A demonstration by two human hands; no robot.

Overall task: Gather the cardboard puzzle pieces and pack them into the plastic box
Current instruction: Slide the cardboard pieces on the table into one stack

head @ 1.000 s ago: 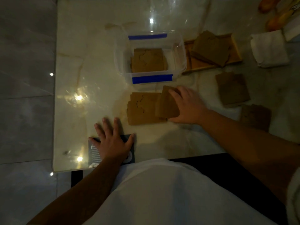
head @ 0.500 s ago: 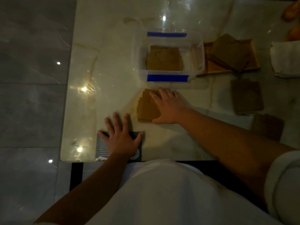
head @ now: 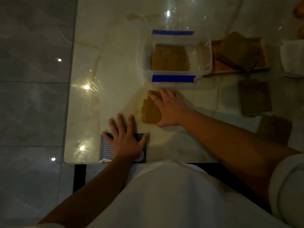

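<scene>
Both hands lie flat: right hand spread on thin, light cardboard pieces; left hand open near the table's front edge. I'd pinch their edges.

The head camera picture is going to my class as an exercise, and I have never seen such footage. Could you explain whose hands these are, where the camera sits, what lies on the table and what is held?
There is no machine here. One person wears a camera on the head, looking down over their white shirt at their own two bare hands.

The marble table carries a clear plastic box with blue tape strips, and cardboard pieces already lie inside it. To its right are a wooden tray with more cardboard and two loose cardboard stacks.

The right hand lies flat on a cardboard stack just in front of the box, pressing rather than lifting. The left hand rests spread on a dark printed card at the table edge. Neither hand has a closed grip on anything.
</scene>
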